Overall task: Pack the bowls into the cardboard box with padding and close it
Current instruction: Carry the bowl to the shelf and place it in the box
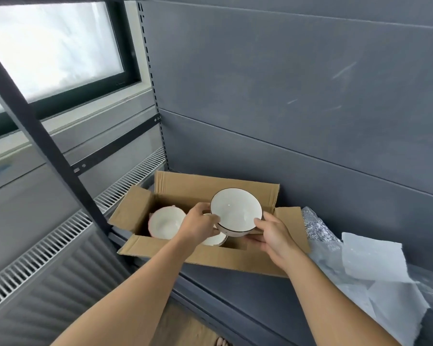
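Head view, the only 1:

The cardboard box sits on a dark grey shelf, all 4 flaps folded out, far flap upright against the back panel. Both hands are over the opening w/ a white, dark-rimmed held bowl, tilted so its inside faces the camera, above the box's right half. L hand pinches its left rim, thumb on the edge and fingers curled behind. R hand grips the right side, thumb by the rim, fingers wrapped under the base. A 2nd dark rim line shows just beneath it; could be another bowl nested under, can't tell.

Inside the box, the left bowl rests open side up. A 3rd bowl lies near the middle, mostly hidden by the L hand and the held bowl.

Padding is outside the box, to the right on the shelf: bubble wrap just beside the right flap, white foam sheets nearer and further right. None visible inside the box.

Step, as I read it: loading bowls, approx. midway; padding and closing not yet done. Next move needs the bowl levelled and lowered into the free right-hand space w/o knocking the 3rd bowl, then released gently. Bare ceramic on ceramic could chip, so wrap should go between bowls before the flaps fold in.
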The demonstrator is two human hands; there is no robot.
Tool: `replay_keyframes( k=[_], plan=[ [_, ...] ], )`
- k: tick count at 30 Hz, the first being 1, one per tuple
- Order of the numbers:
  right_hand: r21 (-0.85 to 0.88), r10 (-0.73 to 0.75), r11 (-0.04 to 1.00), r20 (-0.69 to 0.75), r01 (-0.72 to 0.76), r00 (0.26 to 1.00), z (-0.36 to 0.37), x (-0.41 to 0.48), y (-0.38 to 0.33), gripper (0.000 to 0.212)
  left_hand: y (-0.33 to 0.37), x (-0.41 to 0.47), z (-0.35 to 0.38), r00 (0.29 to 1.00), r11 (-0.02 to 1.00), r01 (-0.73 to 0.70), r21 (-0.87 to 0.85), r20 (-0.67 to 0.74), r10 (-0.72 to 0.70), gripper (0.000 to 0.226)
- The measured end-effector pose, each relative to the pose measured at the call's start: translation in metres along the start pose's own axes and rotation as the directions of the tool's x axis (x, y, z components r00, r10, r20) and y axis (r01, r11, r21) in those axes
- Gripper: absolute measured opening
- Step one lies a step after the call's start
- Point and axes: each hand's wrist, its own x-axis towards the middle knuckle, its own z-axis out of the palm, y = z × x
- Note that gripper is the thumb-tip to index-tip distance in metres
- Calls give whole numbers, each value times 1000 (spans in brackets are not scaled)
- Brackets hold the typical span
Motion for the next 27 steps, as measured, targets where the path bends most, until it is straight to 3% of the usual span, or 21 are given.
replay_keyframes(
  k=[14,24,27],
  plan=[
    [29,155,988,-67,-153,986,-42,57,17,31,-3,52,50,988,974,140,180,32,-148,47],
    [83,247,968,-158,-237,956,-45,75,33,32,-18,82,68,988,939,106,327,73,-137,40],
    [73,261,965,-189,-252,947,-47,78,37,37,-24,88,72,978,945,132,299,116,-173,41]
  ],
)
